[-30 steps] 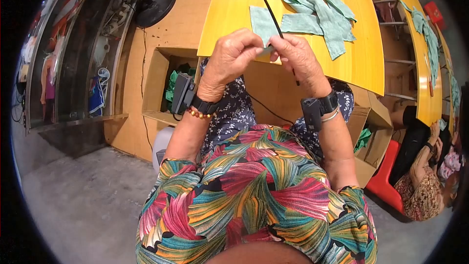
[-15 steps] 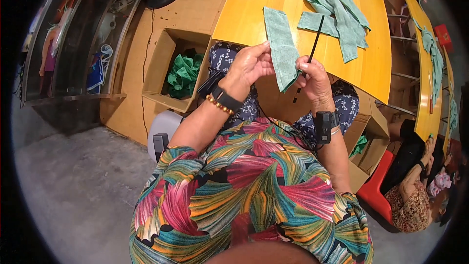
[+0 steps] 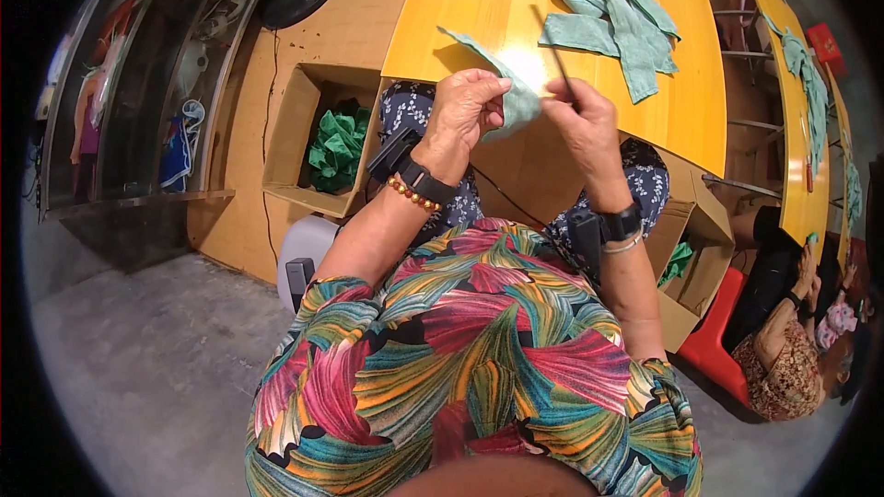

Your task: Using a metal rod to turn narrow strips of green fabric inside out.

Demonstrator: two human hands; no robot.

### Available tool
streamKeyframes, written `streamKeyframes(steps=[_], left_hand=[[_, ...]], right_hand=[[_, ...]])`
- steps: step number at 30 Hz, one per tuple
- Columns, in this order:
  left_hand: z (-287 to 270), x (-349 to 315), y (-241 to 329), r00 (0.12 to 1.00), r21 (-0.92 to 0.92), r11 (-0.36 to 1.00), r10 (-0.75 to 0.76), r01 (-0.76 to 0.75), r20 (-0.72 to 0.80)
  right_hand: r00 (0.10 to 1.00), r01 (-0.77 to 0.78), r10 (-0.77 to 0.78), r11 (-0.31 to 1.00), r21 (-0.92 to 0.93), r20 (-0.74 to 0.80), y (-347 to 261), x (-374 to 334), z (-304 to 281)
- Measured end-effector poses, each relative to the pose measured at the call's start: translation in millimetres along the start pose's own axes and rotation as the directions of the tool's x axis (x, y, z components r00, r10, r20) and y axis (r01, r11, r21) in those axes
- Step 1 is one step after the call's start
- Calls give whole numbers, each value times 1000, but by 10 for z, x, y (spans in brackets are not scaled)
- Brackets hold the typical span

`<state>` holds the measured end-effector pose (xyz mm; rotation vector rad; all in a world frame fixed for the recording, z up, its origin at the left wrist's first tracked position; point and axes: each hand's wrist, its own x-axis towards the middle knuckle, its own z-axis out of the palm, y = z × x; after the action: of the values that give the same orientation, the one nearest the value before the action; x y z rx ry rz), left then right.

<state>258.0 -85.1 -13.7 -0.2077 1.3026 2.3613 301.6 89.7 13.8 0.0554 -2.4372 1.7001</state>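
Between my hands, over the near edge of the table, is a light green fabric strip (image 3: 521, 110), bent and tilted with its far end sticking up. My left hand (image 3: 460, 115) pinches the strip's left side between thumb and fingers. My right hand (image 3: 589, 129) is closed round a thin black stick (image 3: 558, 53), which points up and away; its fingertips are at the strip's right side. Whether they also grip the fabric cannot be made out. Further off on the table lies a loose pile of similar green fabric pieces (image 3: 635, 32).
The yellow table (image 3: 442, 9) is in front of me. A cardboard box (image 3: 287, 143) with darker green fabric (image 3: 339, 149) stands left of my legs, another box (image 3: 677, 221) at the right. Beyond are a red chair (image 3: 718, 354), a seated person (image 3: 783, 373) and a second table (image 3: 794, 193).
The strip, held out flat before, is now bent and turned between my hands. My right hand has rolled over, lifting slightly, and the stick now leans the other way.
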Motion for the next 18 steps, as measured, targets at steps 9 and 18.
streamKeyframes(steps=[9, 18], left_hand=[[92, 37, -24, 978, -163, 980, -79, 111, 191], [178, 19, 1, 981, 161, 980, 90, -118, 173]], right_hand=[[996, -54, 32, 953, 299, 78, -71, 70, 243], [994, 68, -67, 998, 2, -85, -90, 85, 143]])
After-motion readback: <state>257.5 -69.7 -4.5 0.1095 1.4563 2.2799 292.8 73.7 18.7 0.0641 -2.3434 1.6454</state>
